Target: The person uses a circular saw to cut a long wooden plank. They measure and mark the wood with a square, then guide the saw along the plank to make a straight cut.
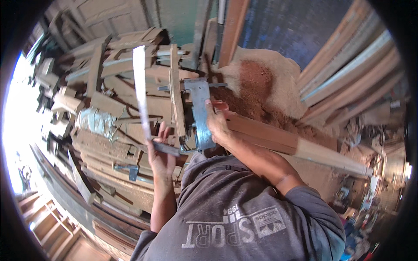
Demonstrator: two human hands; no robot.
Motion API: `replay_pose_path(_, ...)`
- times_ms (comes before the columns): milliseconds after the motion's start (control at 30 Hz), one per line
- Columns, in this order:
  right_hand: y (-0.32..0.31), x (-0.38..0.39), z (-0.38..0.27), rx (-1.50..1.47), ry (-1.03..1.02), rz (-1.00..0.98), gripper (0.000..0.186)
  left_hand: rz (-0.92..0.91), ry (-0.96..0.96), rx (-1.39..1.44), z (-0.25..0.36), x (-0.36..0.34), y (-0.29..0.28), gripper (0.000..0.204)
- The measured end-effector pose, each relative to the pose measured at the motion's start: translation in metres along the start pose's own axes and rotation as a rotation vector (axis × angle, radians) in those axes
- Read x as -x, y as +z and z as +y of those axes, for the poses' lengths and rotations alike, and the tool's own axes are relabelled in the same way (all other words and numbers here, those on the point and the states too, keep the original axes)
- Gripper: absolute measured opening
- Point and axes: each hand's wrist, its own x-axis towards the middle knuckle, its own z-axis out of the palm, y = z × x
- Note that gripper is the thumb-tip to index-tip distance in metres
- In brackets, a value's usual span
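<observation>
An L-shaped try square with a bright straight blade and a dark stock is in my left hand. The left fingers close around it near the corner, and the blade points away from me. My right hand grips the right edge of a grey metal plate, its thumb lying on top; the other fingers are partly hidden. A crossbar runs by the plate's far end. Just left of the plate stands a rough, narrow wooden strip, between it and the square.
A long, thick wooden beam extends to the right. Reddish sawdust is heaped beyond my right hand. Stacked boards and a metal clamp lie on the left. Planks lean at the far right.
</observation>
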Motion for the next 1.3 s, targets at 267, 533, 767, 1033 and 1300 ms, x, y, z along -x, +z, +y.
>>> replay_pose_path(267, -0.092, 0.068, -0.065, -0.500, 0.364, -0.105, 0.070, 0.045, -0.023, -0.040, 0.057, -0.009, -0.026, 0.042)
replay_pose_path(533, -0.211, 0.102, -0.048, -0.798, 0.123, -0.123, 0.059, -0.178, -0.234, -0.192, -0.016, -0.044, 0.034, 0.040)
replay_pose_path(767, -0.292, 0.067, -0.013, -0.837, 0.039, -0.111, 0.052, -0.473, -0.273, -0.289, -0.089, -0.046, 0.124, 0.041)
replay_pose_path(1033, -0.334, 0.061, -0.005, -0.847, 0.028, -0.161, 0.052, -0.665, -0.132, -0.462, -0.157, -0.004, 0.198, 0.047)
replay_pose_path(1300, -0.364, 0.048, 0.024, -0.823, 0.079, -0.348, 0.052, -0.327, 0.058, -0.640, -0.192, 0.058, 0.235, 0.047)
